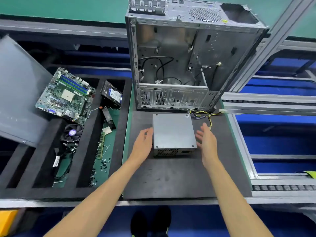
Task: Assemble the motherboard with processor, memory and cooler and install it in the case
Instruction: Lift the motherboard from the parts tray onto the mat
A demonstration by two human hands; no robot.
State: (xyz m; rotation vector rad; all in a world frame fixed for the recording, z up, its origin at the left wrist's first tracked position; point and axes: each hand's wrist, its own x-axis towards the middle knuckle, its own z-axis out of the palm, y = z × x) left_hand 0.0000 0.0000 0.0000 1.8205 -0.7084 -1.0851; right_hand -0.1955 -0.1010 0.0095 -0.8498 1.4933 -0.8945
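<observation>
The green square motherboard (65,96) lies tilted in the black foam parts tray (119,134), on the left side of the bench. It leans across the tray dividers, one corner pointing away and to the left, and its long blue and green memory slots run diagonally from upper left to lower right. A pale square processor socket sits near its middle, and silver connector ports line its lower edge.

Just below it, in a tray compartment, rests the black round-fan cooler (72,133). One compartment further right holds a green memory stick (102,145) lying lengthwise, with small black screws (102,165) scattered near it. A black hard drive with a blue label (112,94) leans at the far end of the tray.

To the right, the grey metal computer case (179,62) lies with its open side up on the dark grey mat (171,177), loose black cables inside. Before it on the mat stands the grey metal power supply box (173,133), its yellow and black wires trailing to the right.

The left hand (143,144) is beside the left wall of the box, fingers relaxed and spread; whether it touches the box I cannot tell. The right hand (206,139) is near the right wall, fingers straight, holding nothing.
</observation>
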